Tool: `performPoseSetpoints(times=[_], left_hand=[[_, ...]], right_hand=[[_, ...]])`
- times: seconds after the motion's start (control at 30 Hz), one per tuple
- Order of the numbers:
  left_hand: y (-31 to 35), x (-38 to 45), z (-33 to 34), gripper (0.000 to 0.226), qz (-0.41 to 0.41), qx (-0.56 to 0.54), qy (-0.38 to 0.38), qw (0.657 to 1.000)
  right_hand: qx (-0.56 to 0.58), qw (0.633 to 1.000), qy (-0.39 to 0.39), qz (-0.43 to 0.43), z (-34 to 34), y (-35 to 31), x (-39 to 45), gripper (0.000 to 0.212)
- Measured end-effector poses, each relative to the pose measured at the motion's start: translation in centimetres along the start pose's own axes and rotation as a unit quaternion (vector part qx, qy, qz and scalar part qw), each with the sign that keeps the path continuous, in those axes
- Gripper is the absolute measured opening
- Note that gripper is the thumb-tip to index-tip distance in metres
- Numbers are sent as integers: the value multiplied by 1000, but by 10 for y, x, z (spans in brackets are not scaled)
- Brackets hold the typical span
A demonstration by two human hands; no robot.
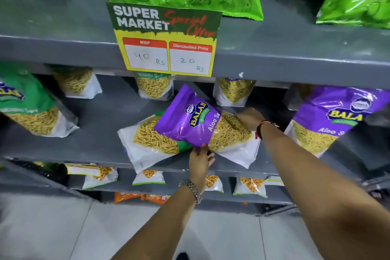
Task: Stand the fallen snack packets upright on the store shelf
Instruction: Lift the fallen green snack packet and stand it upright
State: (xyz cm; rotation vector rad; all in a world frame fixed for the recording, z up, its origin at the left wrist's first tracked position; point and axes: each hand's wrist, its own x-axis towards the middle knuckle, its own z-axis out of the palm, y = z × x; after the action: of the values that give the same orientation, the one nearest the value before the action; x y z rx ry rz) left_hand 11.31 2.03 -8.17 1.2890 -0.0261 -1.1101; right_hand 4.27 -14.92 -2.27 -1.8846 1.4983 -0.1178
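Left grip: the left hand [200,159] pinches the lower edge of the purple Aloo Sev packet [187,117] between thumb and fingers — clenched on the film.
Right grip: the right hand [250,119] lies on the clear sev-filled part at 3 o'clock of the purple panel; fingers curl out of sight behind it, so I cannot tell whether it grasps or only steadies.
Packet position: tilted on the middle shelf [95,133], purple end raised toward 11 o'clock, lying over a second fallen packet with a green header [152,143].
Handling: probably light, soft and crinkly, with slippery film and loose, brittle sev that shifts — best taken by the sealed edges or both sides, not squeezed at the middle.
Count, purple: two in view — this one and another Aloo Sev packet [329,120] leaning at 3 o'clock.
Count, green-topped: one beneath the hands, one large leaning packet [27,107] at 9 o'clock.
Count, rear row: about three sev packets upright behind, tops hidden by the shelf above.
Above: an offer card [166,40] at 12 o'clock.
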Motion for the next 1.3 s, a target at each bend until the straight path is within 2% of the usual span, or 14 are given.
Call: performPoseSetpoints(times=[0.07,0.17,0.3,0.4,0.47,0.63,0.7,0.77,0.83,0.9,1.0,1.1,1.17,1.3], left_hand=[[0,-7,-6,12,6,-12,-12,1000],[-3,-18,-18,15,20,-11,-26,999],[-7,-22,-35,15,50,84,-23,995],[-6,-31,-40,19,79,174,-47,980],[-3,-40,-39,23,106,223,-69,967],[3,-65,-30,25,116,240,-133,954],[8,-67,-27,19,103,234,-145,956],[17,-61,-20,13,95,235,-135,958],[29,-52,-11,20,100,234,-117,960],[40,-44,2,31,108,216,-126,962],[54,-30,21,30,123,179,-144,966],[62,-12,33,33,140,198,-140,960],[64,-2,39,23,147,217,-139,955],[59,8,46,19,160,233,-140,949]], right_hand=[[55,998,17,38,3,11,-22,19],[99,992,53,57,12,38,-57,24],[216,963,134,91,38,81,-108,20],[262,945,150,123,54,107,-145,28],[297,929,174,136,57,112,-169,25],[365,899,212,118,56,127,-199,19],[367,900,207,112,55,129,-194,21],[352,908,203,105,50,128,-183,34],[326,917,210,88,40,120,-170,40],[320,919,221,64,28,108,-155,38],[329,909,252,43,16,95,-124,25],[342,901,262,47,7,85,-95,13],[364,892,266,38,7,82,-81,14],[362,890,275,32,14,86,-72,18]])
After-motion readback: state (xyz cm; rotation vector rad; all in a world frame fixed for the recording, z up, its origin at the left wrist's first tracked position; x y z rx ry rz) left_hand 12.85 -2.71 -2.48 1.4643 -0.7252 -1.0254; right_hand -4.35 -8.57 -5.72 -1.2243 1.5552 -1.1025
